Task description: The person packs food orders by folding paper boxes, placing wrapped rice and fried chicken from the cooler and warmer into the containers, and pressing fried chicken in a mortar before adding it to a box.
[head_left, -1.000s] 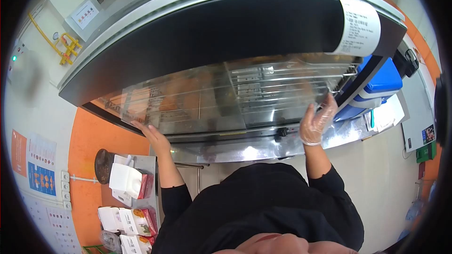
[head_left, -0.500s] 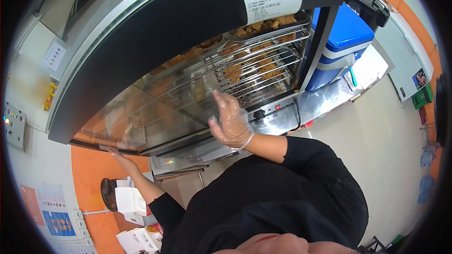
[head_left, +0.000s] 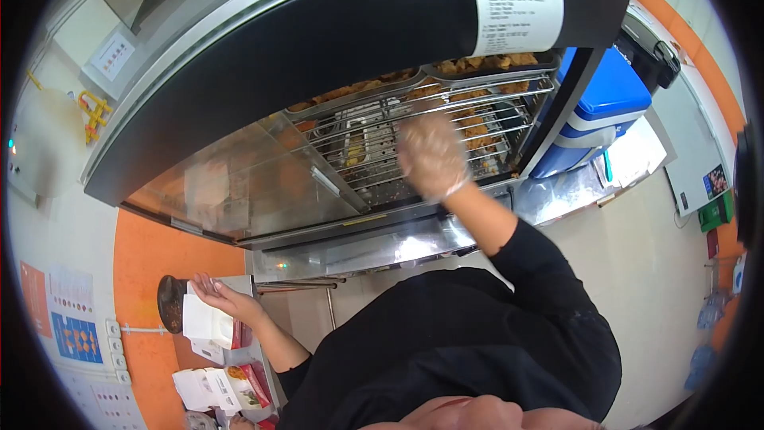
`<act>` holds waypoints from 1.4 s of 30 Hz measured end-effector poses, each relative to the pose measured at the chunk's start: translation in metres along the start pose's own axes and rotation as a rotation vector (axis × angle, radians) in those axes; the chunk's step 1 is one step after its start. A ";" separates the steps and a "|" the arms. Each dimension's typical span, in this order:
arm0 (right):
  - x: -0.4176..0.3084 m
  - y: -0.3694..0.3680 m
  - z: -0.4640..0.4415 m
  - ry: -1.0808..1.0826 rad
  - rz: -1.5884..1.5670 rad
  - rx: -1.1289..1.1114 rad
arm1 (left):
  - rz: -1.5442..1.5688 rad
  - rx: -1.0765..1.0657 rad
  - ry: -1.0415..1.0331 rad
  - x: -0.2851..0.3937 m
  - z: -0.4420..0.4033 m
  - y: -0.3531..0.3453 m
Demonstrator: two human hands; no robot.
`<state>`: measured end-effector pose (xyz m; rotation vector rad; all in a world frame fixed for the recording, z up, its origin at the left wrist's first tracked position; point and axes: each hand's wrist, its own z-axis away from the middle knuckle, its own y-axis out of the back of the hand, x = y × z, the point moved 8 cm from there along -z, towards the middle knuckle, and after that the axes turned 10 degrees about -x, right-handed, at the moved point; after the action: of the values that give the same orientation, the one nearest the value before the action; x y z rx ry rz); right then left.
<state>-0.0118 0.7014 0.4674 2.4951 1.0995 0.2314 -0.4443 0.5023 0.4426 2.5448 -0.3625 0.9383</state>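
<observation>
My right hand [head_left: 434,158], in a clear plastic glove, is at the open right side of a black food display cabinet [head_left: 318,56]. Motion smears its fingers, so their pose is unclear. Behind it are wire racks [head_left: 382,167] and pieces of fried chicken [head_left: 480,142]; I cannot tell whether it touches them. Higher up sit metal trays [head_left: 454,78] of fried pieces. A glass sliding door [head_left: 270,183] covers the cabinet's left side. My left hand [head_left: 223,299] hangs open and holds nothing, fingers stretched, over an open white food box [head_left: 203,322].
More open boxes [head_left: 215,390] stand at lower left near a dark round bowl [head_left: 170,304]. A steel counter [head_left: 374,251] runs below the cabinet. To the right is a blue cooler box [head_left: 597,103]. A printed paper [head_left: 517,8] hangs on the cabinet's upper edge.
The glass door has slid left, baring more of the racks. My right hand has moved up and right toward the opening. My left hand has left the cabinet's lower edge and dropped toward the boxes.
</observation>
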 end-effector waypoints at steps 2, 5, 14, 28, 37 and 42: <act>0.035 0.007 -0.038 -0.289 0.407 -0.367 | 0.021 -0.029 0.017 0.000 0.015 0.002; 0.090 -0.017 -0.048 -0.486 0.298 -0.749 | 0.071 -0.095 0.045 -0.008 0.029 -0.003; 0.107 -0.044 -0.046 -0.299 0.315 -0.932 | 0.150 -0.269 0.186 -0.012 0.077 -0.037; -0.083 0.030 -0.018 -0.099 -0.338 -0.382 | -0.061 -1.155 0.596 -0.225 0.399 -0.008; -0.307 -0.154 -0.043 0.080 -1.239 -0.609 | -1.043 -0.512 0.905 -0.273 0.319 0.400; -0.461 -0.280 -0.069 -0.002 -1.473 -0.849 | -1.037 0.157 1.187 -0.248 0.287 0.534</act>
<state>-0.5325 0.5525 0.4163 0.6172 1.9400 0.1684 -0.6660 -0.0760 0.2284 1.4196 1.2315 1.6889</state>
